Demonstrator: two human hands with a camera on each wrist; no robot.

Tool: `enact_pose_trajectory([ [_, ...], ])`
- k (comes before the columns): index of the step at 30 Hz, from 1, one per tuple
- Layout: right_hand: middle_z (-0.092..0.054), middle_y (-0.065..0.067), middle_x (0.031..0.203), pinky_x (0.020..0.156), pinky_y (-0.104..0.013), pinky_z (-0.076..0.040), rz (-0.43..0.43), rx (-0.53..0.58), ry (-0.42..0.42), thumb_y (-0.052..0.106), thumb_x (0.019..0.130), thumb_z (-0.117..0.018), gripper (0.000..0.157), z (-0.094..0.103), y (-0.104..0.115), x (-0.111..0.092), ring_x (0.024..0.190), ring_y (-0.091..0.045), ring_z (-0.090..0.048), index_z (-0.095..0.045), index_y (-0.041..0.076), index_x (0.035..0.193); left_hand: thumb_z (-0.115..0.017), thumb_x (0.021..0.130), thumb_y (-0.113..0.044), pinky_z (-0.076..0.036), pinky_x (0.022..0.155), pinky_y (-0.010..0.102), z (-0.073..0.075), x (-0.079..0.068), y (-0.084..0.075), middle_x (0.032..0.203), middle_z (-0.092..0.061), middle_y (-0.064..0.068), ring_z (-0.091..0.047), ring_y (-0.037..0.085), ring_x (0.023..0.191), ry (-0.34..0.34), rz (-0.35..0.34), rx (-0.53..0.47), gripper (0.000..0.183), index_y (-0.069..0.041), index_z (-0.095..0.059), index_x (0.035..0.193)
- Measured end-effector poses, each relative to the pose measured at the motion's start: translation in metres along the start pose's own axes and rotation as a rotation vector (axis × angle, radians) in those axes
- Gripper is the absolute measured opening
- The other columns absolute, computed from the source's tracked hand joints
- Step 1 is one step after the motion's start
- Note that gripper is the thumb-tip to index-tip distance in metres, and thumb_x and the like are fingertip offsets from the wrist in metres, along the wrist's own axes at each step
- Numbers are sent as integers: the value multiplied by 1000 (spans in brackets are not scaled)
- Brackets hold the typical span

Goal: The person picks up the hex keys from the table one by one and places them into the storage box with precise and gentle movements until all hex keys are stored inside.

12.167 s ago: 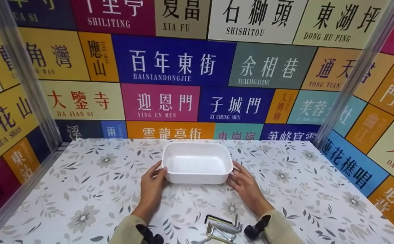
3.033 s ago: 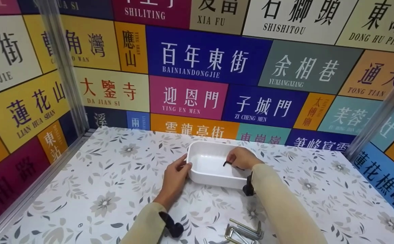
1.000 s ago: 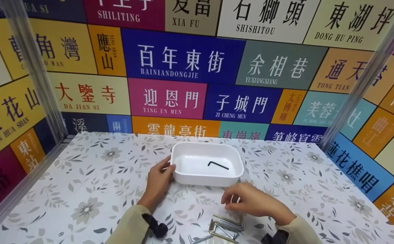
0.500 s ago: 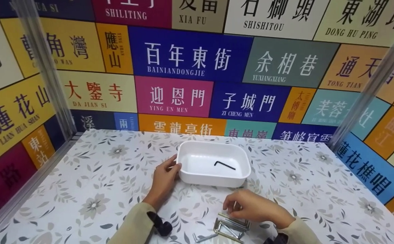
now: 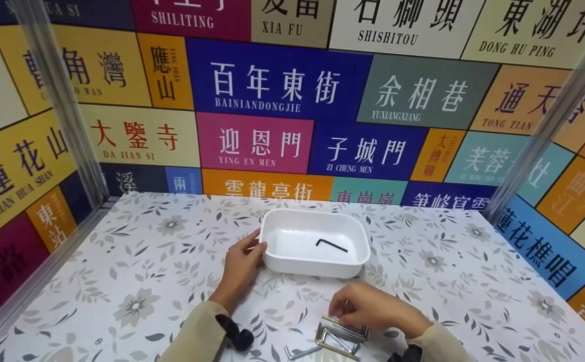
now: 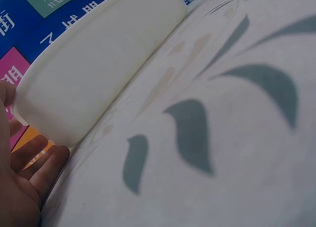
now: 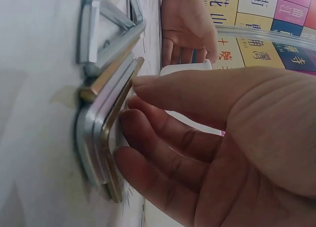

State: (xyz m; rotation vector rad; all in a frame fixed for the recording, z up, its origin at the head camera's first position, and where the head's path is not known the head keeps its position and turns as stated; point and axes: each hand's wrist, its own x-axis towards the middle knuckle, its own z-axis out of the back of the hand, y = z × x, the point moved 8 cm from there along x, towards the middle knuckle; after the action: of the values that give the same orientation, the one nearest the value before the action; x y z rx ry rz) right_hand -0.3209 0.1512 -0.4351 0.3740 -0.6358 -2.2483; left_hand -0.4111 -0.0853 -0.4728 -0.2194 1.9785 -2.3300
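Note:
A white tray [image 5: 277, 264] stands mid-table with one black hex key [image 5: 331, 245] lying in it. My left hand [image 5: 244, 261] rests against the tray's left wall [image 6: 98, 74], its fingers [image 6: 34, 168] fairly straight and the thumb at the rim. My right hand [image 5: 367, 307] is nearer to me, curled over a pile of silver hex keys [image 5: 340, 336]. In the right wrist view the thumb and fingertips [image 7: 131, 121] close on the top key of the stack [image 7: 106, 118].
A single loose hex key [image 5: 302, 352] lies left of the pile near the table's front edge. Colourful sign-covered walls and two metal posts [image 5: 61, 105] enclose the floral table [image 5: 146, 261] on three sides.
The right hand left the black hex key in the tray and came back to the pile near me. Over the last half second it settled onto the stack. The left hand stayed on the tray.

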Motion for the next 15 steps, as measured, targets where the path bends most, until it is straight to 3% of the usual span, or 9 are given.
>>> enact_pose_trajectory([
  [15, -66, -1, 75, 63, -17, -48, -8, -29, -20, -9, 67, -61, 29, 0, -2, -1, 67, 1, -54, -71, 9, 86, -58, 90, -32, -54, 85, 30, -1, -1, 0, 121, -63, 3, -60, 17, 105, 7, -14, -11, 49, -27, -51, 139],
])
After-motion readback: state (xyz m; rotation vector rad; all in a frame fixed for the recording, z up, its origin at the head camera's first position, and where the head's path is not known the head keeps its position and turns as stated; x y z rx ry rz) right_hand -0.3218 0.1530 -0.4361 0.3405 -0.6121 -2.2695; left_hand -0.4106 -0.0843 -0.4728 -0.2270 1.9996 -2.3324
